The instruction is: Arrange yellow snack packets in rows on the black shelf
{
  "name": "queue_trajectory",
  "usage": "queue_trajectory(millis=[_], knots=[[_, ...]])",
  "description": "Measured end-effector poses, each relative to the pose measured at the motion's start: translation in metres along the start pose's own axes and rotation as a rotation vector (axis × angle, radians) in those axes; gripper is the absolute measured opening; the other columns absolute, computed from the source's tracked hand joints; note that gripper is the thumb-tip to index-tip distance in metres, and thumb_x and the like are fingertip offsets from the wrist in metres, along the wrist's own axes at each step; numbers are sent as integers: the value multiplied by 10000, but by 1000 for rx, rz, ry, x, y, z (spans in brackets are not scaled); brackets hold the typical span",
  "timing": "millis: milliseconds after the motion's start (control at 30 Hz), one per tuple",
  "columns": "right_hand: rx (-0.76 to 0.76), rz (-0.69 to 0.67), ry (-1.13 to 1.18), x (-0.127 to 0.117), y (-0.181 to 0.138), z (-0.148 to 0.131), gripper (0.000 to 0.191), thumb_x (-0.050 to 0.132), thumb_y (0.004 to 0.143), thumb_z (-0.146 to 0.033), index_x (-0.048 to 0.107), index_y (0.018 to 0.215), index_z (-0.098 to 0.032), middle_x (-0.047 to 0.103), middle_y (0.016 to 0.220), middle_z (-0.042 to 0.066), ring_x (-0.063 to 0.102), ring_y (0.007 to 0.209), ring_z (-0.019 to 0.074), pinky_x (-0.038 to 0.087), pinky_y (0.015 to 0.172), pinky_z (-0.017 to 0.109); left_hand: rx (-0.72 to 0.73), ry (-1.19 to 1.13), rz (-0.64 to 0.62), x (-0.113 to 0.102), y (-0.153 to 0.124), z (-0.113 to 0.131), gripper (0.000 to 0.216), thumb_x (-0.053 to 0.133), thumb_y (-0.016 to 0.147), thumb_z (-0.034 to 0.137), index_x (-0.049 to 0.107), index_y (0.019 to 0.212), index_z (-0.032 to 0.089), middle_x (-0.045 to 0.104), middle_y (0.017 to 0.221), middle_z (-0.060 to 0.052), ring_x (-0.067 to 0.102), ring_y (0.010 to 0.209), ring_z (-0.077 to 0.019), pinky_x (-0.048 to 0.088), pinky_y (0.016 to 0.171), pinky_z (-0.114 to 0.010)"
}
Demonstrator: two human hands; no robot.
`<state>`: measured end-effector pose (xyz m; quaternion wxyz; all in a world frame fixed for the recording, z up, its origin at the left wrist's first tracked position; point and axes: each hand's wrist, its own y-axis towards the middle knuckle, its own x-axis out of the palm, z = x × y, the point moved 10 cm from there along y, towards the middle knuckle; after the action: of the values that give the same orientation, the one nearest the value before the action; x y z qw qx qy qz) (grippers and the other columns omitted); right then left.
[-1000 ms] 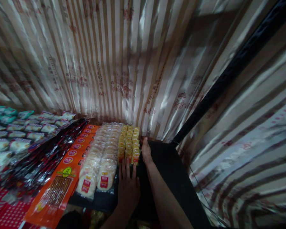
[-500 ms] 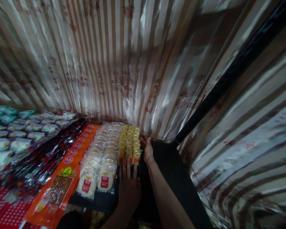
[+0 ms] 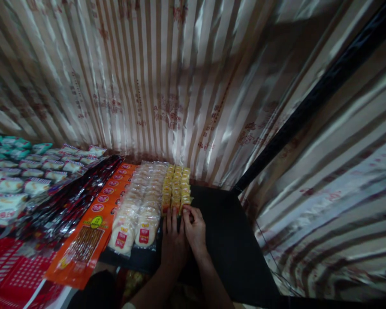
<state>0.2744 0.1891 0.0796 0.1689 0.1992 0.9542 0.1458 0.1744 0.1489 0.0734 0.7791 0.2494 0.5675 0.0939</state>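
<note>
Two rows of small yellow snack packets [image 3: 177, 186] lie on a black shelf [image 3: 225, 240], running back to a striped wall. My left hand [image 3: 173, 240] lies flat on the shelf just in front of the rows, fingers stretched toward the nearest packets. My right hand [image 3: 194, 225] sits right beside it, fingers curled and pinching at the front packet of the right-hand row. What the pinch holds is too dim to make out.
Left of the yellow rows lie clear bags of round pale cakes [image 3: 141, 210], orange packets [image 3: 93, 223], dark glossy packets [image 3: 67, 201], white and teal packets [image 3: 22, 180] and red packets [image 3: 9, 274]. A black post [image 3: 309, 103] rises at the right. Striped shiny sheeting [image 3: 167, 86] covers the walls.
My right hand has drawn back from beside the far packets to the front of the right row and curled its fingers. The left hand stays flat. The view has shifted slightly.
</note>
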Motion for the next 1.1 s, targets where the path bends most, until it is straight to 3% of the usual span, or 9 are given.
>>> queue_trajectory(millis=[200, 367, 600, 833, 1100], knots=[[-73, -19, 1, 6, -6, 2, 246, 459, 839, -313, 661, 951, -229, 613, 955, 73, 577, 933, 189, 463, 868, 346, 6, -75, 20, -5, 2, -1, 510, 489, 822, 229, 409, 1324, 179, 337, 1430, -146, 248, 1346, -293, 359, 1025, -439], [-83, -21, 13, 6, -10, 5, 265, 440, 848, -283, 662, 980, -227, 608, 986, 74, 569, 958, 185, 456, 889, 354, -19, -156, 16, -6, 4, -4, 526, 473, 805, 218, 402, 1304, 68, 362, 1406, -178, 236, 1351, -278, 336, 1058, -425], [-141, -61, -30, 11, -13, 3, 296, 434, 825, -223, 694, 963, -254, 573, 946, 65, 560, 925, 176, 469, 873, 340, -64, -183, 39, -8, 3, -9, 520, 467, 805, 210, 394, 1300, 67, 399, 1370, -180, 276, 1328, -291, 333, 1056, -453], [-186, -90, -59, 15, -14, 6, 330, 429, 810, -180, 699, 972, -282, 529, 962, 58, 537, 934, 173, 472, 880, 343, -138, -170, 112, -9, 0, -15, 521, 454, 817, 182, 356, 1313, 53, 293, 1423, -221, 202, 1351, -332, 335, 1034, -510], [-190, -92, -77, 16, -12, 10, 322, 431, 820, -194, 696, 984, -276, 520, 968, 60, 533, 952, 174, 462, 891, 344, -128, -209, 35, -4, 3, -18, 574, 508, 796, 243, 357, 1306, 27, 188, 1472, -210, 80, 1379, -320, 281, 1088, -467]])
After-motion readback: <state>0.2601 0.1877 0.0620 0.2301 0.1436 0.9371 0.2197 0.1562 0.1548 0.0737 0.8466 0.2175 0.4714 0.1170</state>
